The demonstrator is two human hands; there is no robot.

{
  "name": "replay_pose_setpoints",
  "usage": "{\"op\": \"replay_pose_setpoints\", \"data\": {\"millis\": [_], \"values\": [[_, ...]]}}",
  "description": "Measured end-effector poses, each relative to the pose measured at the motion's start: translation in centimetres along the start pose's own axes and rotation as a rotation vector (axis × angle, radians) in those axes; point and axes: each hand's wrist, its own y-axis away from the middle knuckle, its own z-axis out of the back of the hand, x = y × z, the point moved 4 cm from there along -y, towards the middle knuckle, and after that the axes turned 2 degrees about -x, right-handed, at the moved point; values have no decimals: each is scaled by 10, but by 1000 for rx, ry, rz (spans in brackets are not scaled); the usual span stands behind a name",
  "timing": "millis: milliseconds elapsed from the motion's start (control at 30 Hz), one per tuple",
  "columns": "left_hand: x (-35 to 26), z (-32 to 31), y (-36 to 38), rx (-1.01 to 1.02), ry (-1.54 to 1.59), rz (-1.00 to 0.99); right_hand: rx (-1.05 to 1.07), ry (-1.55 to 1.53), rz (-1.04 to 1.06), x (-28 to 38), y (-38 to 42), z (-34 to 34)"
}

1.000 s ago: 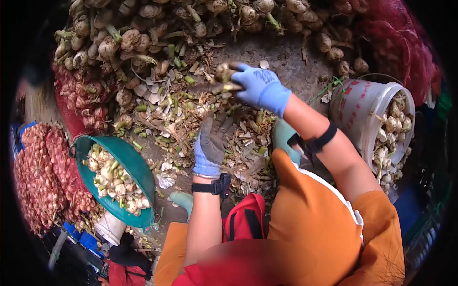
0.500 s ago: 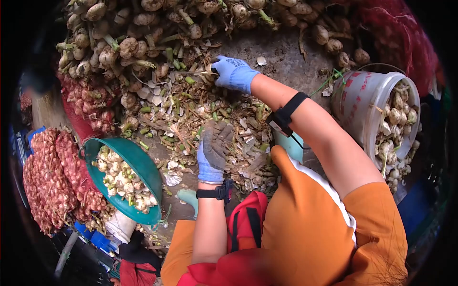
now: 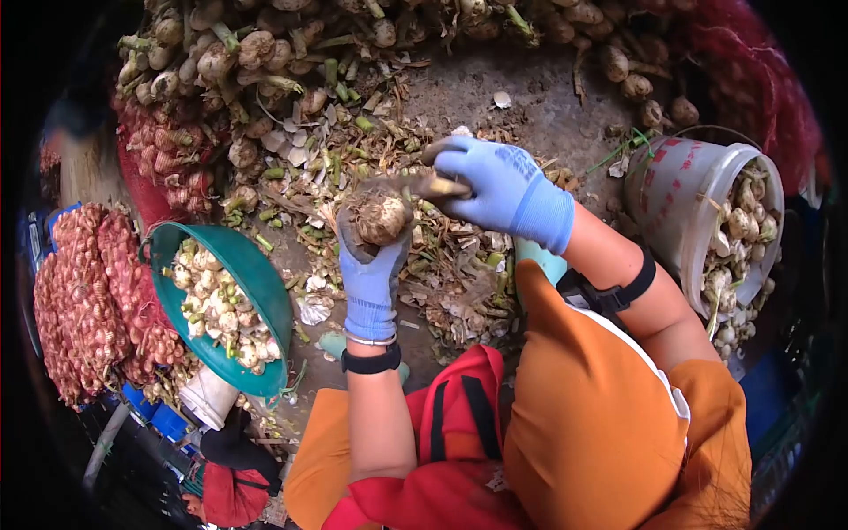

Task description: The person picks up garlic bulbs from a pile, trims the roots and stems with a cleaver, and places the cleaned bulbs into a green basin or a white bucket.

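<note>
My left hand, in a blue glove with a dark grey palm, is closed around a dirty garlic bulb, its brown roots showing. Just to the right, my gloved right hand grips a knife by its pale handle. The knife's blade reaches left to the top of the bulb and is partly hidden there. Beneath both hands spreads a litter of cut stalks and dry skins.
Untrimmed garlic is heaped at the back. On the left, a green basin holds trimmed bulbs, beside red net sacks. A white bucket of bulbs lies tipped at right. Another person's red clothing shows at lower left.
My right hand has come back from the heap towards my body, with the knife still in it. A garlic bulb now shows in my left hand, which has moved slightly left.
</note>
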Motion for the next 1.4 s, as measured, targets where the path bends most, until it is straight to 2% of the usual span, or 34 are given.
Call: {"op": "replay_pose_setpoints", "data": {"millis": [33,67,100,200,233,333,367,467,533,600,633,667,700,733,767,833,867,900,967,1000,1033,1067,1133,1200,1233,1267,1300,1333,1367,1400], "values": [[3,10,1,41,10,130,-11,207,93,6,7,-3],[5,12,4,42,10,134,-21,412,183,13,14,-7],[0,12,7,79,-374,-102,26,433,170,14,17,-9],[4,21,16,171,-740,-410,133,469,92,23,12,-8],[20,41,11,85,-447,-275,81,463,200,29,13,-9],[-12,9,27,104,-470,-189,168,418,237,41,10,-13],[-12,13,27,76,-521,-274,169,418,233,42,8,-13],[-3,19,30,68,-442,-308,162,434,214,39,4,-12],[-3,15,29,55,-358,-261,73,380,244,33,3,-12],[-25,-6,33,82,19,-9,65,410,144,12,-3,-12],[-41,-16,40,133,161,51,53,441,-57,-26,-14,-12],[-30,-19,39,130,284,-1,36,469,-262,-60,-17,-9],[-29,-27,37,135,406,-53,-6,367,-317,-65,-9,0],[-33,-26,38,95,361,32,-45,266,-353,-68,-11,10],[-48,-32,38,58,319,120,60,-6,-509,-52,-9,6],[-34,-28,22,126,-207,-34,148,-347,-496,-44,-7,-22],[-25,-23,18,152,-298,-49,198,-486,-469,-36,-7,-30],[-19,-22,14,176,-388,-67,199,-486,-470,-23,-8,-25],[-14,-20,18,228,-113,142,158,-489,-440,0,-10,-11],[-15,-22,19,216,70,320,122,-250,-135,5,-14,-11],[-15,-24,19,202,260,481,92,-116,-19,11,-14,-12],[-11,-18,15,98,133,448,57,25,101,19,-15,-9],[0,-16,6,66,315,266,76,137,71,26,-18,-1],[-42,-26,8,51,106,164,110,289,28,4,-28,-2],[-49,-16,7,-26,308,129,248,457,-142,-26,-35,1],[-61,9,-2,-50,280,107,385,550,-351,-50,-36,12],[-89,22,-6,-59,358,-9,381,686,-392,-56,-37,27],[-82,63,-15,111,983,34,233,682,-367,-59,-37,44],[-96,89,-7,254,988,-41,13,796,-159,-57,-37,64],[-99,107,-5,569,1367,-38,-205,890,-37,-55,-38,84]]}}
